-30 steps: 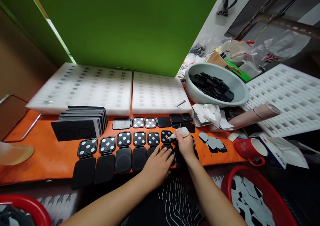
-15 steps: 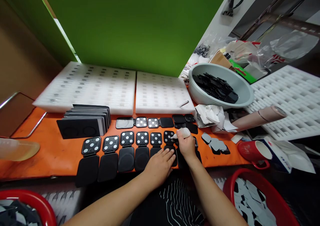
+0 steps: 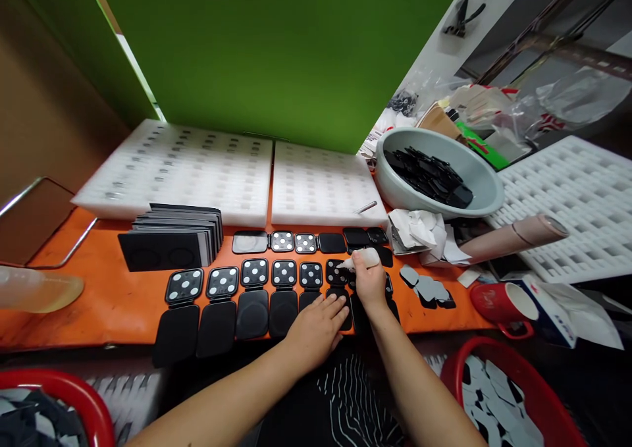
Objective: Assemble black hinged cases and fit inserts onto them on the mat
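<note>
Barely anything has shifted: the nozzle point(image 3: 345, 264) of my white squeeze bottle point(image 3: 370, 257) seems slightly farther up the same dotted panel point(image 3: 334, 278). From the left, hinged black cases point(image 3: 184, 286) lie opened in a row, pale dots on their upper panels. Then comes my left hand point(image 3: 316, 328), flat and loosely spread, gripping nothing, its fingers over one case's lower lid point(image 3: 347, 323). Just beyond that lid is the dotted panel under the nozzle; I can't tell whether they touch. Next, my right hand point(image 3: 371, 286) is clasped around the bottle. I judge this step as dabbing from the nozzle, spot by spot; the next move calls for a steady tip and a light squeeze.
</note>
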Demonstrator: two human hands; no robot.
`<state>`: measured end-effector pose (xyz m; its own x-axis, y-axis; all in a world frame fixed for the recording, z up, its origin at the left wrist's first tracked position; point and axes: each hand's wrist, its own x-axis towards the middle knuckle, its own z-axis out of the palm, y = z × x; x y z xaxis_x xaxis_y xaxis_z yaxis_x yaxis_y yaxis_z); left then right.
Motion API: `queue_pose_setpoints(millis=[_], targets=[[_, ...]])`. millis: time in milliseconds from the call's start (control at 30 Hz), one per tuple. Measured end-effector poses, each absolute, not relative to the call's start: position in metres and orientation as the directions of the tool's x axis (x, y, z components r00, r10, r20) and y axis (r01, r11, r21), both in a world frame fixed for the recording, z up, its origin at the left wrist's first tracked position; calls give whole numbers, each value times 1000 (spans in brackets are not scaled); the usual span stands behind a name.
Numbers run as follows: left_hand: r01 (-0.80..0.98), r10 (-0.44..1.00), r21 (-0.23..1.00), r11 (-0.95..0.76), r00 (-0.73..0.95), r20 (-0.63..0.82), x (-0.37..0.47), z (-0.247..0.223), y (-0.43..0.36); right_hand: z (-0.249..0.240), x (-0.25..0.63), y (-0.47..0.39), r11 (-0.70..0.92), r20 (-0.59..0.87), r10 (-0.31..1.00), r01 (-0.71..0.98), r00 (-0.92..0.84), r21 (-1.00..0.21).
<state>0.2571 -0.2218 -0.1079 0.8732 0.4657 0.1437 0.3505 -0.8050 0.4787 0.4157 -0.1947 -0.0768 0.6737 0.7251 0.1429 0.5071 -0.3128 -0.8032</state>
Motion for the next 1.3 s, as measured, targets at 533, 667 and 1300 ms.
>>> queue_pose_setpoints(millis=[533, 667, 1300], targets=[[321, 454, 484, -814, 871, 188, 256, -102, -218, -72, 377, -191, -293, 88, 885, 693, 458, -659], [315, 445, 481, -818, 877, 183, 255, -104, -217, -73, 373, -184, -286, 77, 868, 620, 491, -730], [381, 570, 590, -712, 804, 169, 192, -85, -210, -73, 332, -174, -202, 37, 924, 570, 380, -796]])
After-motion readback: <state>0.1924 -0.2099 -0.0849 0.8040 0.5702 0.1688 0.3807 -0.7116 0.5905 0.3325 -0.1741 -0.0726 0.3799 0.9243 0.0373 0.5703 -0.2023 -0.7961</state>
